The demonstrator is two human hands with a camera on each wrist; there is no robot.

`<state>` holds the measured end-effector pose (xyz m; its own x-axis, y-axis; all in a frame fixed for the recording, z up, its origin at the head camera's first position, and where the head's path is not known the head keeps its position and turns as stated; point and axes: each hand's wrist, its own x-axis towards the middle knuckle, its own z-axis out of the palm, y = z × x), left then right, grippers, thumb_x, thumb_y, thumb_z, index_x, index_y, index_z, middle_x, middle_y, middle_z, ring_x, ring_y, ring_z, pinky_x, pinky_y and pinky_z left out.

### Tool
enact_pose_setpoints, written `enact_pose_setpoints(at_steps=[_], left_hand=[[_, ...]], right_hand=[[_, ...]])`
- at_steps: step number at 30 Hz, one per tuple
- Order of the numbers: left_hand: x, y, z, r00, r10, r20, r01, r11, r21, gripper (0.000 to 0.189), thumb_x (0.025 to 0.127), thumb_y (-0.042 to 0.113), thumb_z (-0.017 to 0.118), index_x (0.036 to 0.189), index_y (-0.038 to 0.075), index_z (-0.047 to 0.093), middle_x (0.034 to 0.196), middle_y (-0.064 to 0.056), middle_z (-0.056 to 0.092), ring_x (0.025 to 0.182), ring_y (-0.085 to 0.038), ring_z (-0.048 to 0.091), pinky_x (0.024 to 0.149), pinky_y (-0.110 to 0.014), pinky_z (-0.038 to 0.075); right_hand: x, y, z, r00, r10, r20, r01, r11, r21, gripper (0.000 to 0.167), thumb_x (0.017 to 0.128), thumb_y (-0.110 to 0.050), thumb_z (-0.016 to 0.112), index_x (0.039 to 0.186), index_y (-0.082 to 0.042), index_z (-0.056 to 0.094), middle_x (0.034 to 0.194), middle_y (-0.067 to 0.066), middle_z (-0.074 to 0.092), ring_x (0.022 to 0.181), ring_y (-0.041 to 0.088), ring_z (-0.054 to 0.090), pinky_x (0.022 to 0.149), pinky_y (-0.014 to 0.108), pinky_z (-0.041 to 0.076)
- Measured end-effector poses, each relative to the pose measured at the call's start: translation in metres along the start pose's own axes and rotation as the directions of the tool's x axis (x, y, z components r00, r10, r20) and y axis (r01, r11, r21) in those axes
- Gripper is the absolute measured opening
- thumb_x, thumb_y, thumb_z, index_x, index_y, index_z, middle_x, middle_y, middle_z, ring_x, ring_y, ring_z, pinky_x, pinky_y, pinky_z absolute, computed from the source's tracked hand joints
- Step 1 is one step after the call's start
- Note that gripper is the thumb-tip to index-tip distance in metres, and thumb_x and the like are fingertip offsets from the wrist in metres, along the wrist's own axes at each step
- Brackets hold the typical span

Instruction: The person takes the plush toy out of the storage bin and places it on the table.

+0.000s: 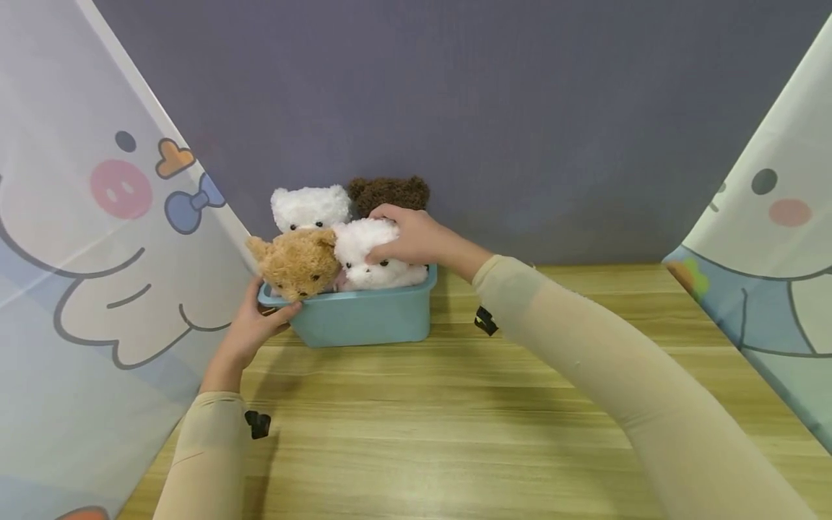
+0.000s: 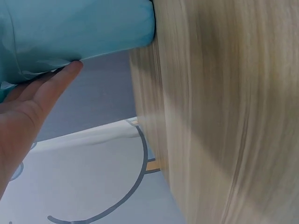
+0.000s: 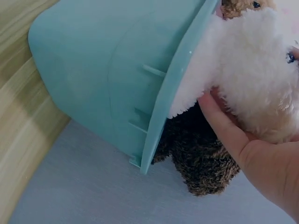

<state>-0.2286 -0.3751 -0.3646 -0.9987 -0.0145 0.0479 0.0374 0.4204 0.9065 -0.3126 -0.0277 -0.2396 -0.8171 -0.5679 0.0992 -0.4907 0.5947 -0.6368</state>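
A light-blue plastic bin (image 1: pixel 360 318) stands on the table against the back wall, packed with plush toys. My right hand (image 1: pixel 416 235) grips the head of the white plush toy (image 1: pixel 364 249) at the front right, thumb on its face and fingers behind. In the right wrist view, fingers (image 3: pixel 224 123) press into its fur beside the bin rim. My left hand (image 1: pixel 250 328) holds the bin's left end, thumb at the front rim. Fingers (image 2: pixel 56 86) lie against the bin wall under the rim in the left wrist view.
A tan plush toy (image 1: pixel 299 261) leans over the front-left rim. Behind sit another white plush toy (image 1: pixel 312 206) and a dark brown one (image 1: pixel 390 193). Cartoon-printed panels (image 1: pixel 78 238) flank the wooden table (image 1: pixel 416 433), and a grey wall (image 1: pixel 468 108) closes the back.
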Motion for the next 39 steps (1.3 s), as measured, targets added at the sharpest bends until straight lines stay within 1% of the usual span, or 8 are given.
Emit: enact_pose_setpoints(at_steps=[9, 16, 19, 24, 28, 31, 35, 39], left_hand=[[0.000, 0.001, 0.002, 1.000, -0.008, -0.004, 0.008, 0.999, -0.048, 0.105, 0.104, 0.035, 0.071, 0.171, 0.032, -0.009, 0.174, -0.025, 0.020, 0.157, -0.050, 0.032, 0.119, -0.071, 0.044], [0.002, 0.000, 0.002, 1.000, -0.005, -0.014, 0.004, 0.998, -0.070, 0.104, 0.105, 0.033, 0.070, 0.171, 0.031, -0.010, 0.173, -0.024, 0.019, 0.156, -0.049, 0.032, 0.118, -0.071, 0.044], [0.002, 0.000, 0.001, 1.000, -0.003, -0.016, 0.002, 0.997, -0.077, 0.103, 0.105, 0.032, 0.070, 0.171, 0.032, -0.009, 0.173, -0.024, 0.018, 0.157, -0.050, 0.030, 0.119, -0.072, 0.043], [0.002, -0.003, 0.002, 1.000, 0.000, -0.011, -0.001, 0.998, -0.066, 0.102, 0.105, 0.034, 0.070, 0.171, 0.033, -0.008, 0.172, -0.023, 0.020, 0.156, -0.049, 0.032, 0.118, -0.072, 0.044], [0.003, -0.003, 0.004, 1.000, 0.004, -0.003, -0.004, 0.999, -0.042, 0.103, 0.106, 0.036, 0.069, 0.171, 0.032, -0.010, 0.172, -0.023, 0.023, 0.156, -0.048, 0.035, 0.118, -0.070, 0.045], [0.005, -0.002, 0.005, 1.000, 0.003, 0.002, -0.003, 0.999, -0.034, 0.104, 0.106, 0.035, 0.069, 0.171, 0.032, -0.013, 0.171, -0.025, 0.023, 0.156, -0.048, 0.034, 0.118, -0.068, 0.046], [0.006, 0.000, 0.004, 1.000, -0.002, 0.007, 0.002, 0.999, -0.036, 0.107, 0.106, 0.035, 0.069, 0.170, 0.030, -0.016, 0.162, -0.021, 0.032, 0.156, -0.048, 0.034, 0.118, -0.065, 0.047], [0.004, -0.001, 0.000, 1.000, -0.013, 0.000, 0.013, 1.000, -0.010, 0.107, 0.105, 0.037, 0.069, 0.171, 0.028, -0.016, 0.137, -0.002, 0.044, 0.149, -0.037, 0.043, 0.116, -0.059, 0.052]], right_hand=[[-0.001, -0.004, -0.014, 0.999, 0.015, -0.037, -0.012, 0.997, 0.079, 0.077, 0.086, -0.050, 0.085, 0.153, -0.035, 0.051, 0.164, 0.002, 0.048, 0.116, 0.026, 0.062, 0.087, 0.044, 0.059], [-0.008, -0.018, -0.046, 0.993, -0.007, -0.120, 0.022, 0.992, 0.122, 0.074, 0.086, -0.049, 0.085, 0.151, -0.037, 0.052, 0.159, -0.003, 0.052, 0.135, 0.019, 0.053, 0.107, 0.043, 0.053], [-0.016, -0.023, -0.063, 0.986, -0.024, -0.162, 0.053, 0.983, 0.177, 0.072, 0.086, -0.046, 0.086, 0.149, -0.036, 0.054, 0.153, -0.005, 0.056, 0.134, 0.017, 0.054, 0.111, 0.042, 0.053], [-0.034, -0.024, -0.091, 0.974, -0.008, -0.227, 0.080, 0.948, 0.309, 0.067, 0.087, -0.036, 0.086, 0.146, -0.032, 0.056, 0.148, -0.001, 0.057, 0.126, 0.017, 0.059, 0.102, 0.039, 0.060], [-0.052, -0.024, -0.116, 0.952, 0.020, -0.307, 0.118, 0.898, 0.423, 0.063, 0.089, -0.028, 0.084, 0.145, -0.030, 0.056, 0.146, 0.002, 0.056, 0.122, 0.022, 0.062, 0.091, 0.040, 0.064], [-0.065, -0.024, -0.136, 0.934, 0.010, -0.358, 0.161, 0.881, 0.445, 0.061, 0.091, -0.025, 0.082, 0.146, -0.030, 0.055, 0.143, 0.002, 0.056, 0.120, 0.023, 0.063, 0.087, 0.040, 0.064], [-0.081, -0.024, -0.156, 0.924, -0.013, -0.381, 0.180, 0.896, 0.405, 0.061, 0.093, -0.024, 0.080, 0.148, -0.029, 0.053, 0.142, 0.001, 0.056, 0.119, 0.023, 0.062, 0.084, 0.035, 0.064], [-0.093, -0.024, -0.166, 0.931, -0.006, -0.366, 0.138, 0.932, 0.335, 0.065, 0.093, -0.027, 0.081, 0.151, -0.030, 0.051, 0.143, 0.000, 0.055, 0.120, 0.022, 0.060, 0.083, 0.032, 0.062]])
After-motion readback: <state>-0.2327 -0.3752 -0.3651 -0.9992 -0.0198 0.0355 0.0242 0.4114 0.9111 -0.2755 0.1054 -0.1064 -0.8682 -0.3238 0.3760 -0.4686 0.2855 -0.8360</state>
